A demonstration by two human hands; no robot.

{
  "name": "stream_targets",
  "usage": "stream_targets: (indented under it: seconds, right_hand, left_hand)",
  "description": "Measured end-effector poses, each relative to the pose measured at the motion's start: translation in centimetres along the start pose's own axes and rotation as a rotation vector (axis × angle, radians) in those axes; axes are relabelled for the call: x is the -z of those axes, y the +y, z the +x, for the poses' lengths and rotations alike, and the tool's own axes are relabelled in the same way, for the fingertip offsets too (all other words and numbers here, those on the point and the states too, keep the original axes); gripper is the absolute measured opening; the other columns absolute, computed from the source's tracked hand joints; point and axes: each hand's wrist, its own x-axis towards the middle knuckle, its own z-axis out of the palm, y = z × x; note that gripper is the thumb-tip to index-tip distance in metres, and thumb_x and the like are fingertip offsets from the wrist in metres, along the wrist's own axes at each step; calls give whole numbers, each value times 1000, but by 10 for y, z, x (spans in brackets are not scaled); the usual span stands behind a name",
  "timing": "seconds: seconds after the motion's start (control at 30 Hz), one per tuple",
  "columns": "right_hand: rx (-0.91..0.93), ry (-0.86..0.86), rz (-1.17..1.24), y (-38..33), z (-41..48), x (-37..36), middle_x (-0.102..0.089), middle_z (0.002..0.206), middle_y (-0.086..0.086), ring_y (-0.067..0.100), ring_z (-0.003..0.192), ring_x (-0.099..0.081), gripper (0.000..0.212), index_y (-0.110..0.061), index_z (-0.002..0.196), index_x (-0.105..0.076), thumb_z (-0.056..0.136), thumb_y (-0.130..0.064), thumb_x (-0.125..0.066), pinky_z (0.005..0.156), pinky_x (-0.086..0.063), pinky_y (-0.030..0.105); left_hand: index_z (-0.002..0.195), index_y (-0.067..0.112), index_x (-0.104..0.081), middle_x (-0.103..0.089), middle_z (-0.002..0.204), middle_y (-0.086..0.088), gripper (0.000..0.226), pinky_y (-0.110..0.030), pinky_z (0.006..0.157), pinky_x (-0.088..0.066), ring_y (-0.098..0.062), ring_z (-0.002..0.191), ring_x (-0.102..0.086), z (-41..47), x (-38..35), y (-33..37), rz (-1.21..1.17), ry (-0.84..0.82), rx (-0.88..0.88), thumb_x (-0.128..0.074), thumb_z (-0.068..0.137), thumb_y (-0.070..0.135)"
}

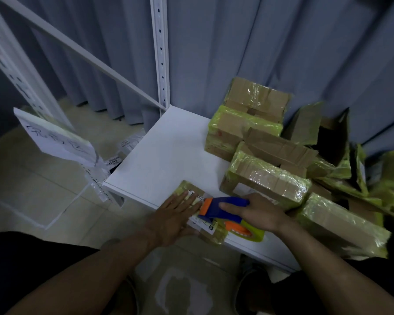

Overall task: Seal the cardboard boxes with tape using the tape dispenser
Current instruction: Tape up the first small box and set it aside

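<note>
Directly below me, a small box (pixel 192 191) lies at the counter's (pixel 168 155) near edge, its long axis running from far left to near right. My left hand (pixel 175 214) lies flat on its left part, fingers straight and spread, pressing it down. My right hand (pixel 257 212) grips the blue handle of the dispenser (pixel 223 206), which rests on the box top along that same axis: orange head toward the left hand, almost touching its fingertips, yellow-green tape roll (pixel 248 233) hanging off the near right end. As I judge it, the coming stroke must run along this line, and the left hand sits right in its path at the far end.

A white label (pixel 199 198) with a barcode shows between the hands; its print is too small to read. To the right, taped boxes (pixel 266 178) are piled, wrapped in shiny yellowish tape. Off to the left, a paper sign (pixel 55 137) bears large handwritten characters I cannot make out. A grey curtain (pixel 237 42) hangs behind.
</note>
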Motion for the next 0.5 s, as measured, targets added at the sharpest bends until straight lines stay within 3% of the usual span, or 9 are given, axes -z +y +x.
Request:
stream_targets:
  seconds: [0.13, 0.3, 0.5]
  right_hand:
    - [18, 83, 25, 11, -7, -1, -75, 72, -1, 8, 65, -70, 53, -16, 82, -78, 82, -69, -70, 67, -49, 25]
    - [40, 92, 33, 16, -14, -5, -75, 75, 0, 11, 68, -71, 54, -15, 87, -78, 86, -68, -66, 71, -54, 32]
    - [30, 116, 58, 22, -27, 4, -75, 74, 3, 16, 68, -71, 51, -13, 86, -78, 89, -63, -67, 66, -48, 28]
  left_hand:
    - [158, 27, -17, -14, 165, 1, 84, -44, 119, -15, -19, 153, -9, 0, 0, 2, 0, 31, -4, -32, 93, 76]
    - [158, 25, -19, -19, 164, -1, 81, -41, 120, -16, -21, 152, -16, -1, 5, 3, 41, 53, -16, -27, 94, 75]
    - [158, 28, -18, -13, 165, 2, 79, -42, 120, -16, -17, 153, -9, -3, 7, 2, 58, 40, -9, -28, 95, 75]
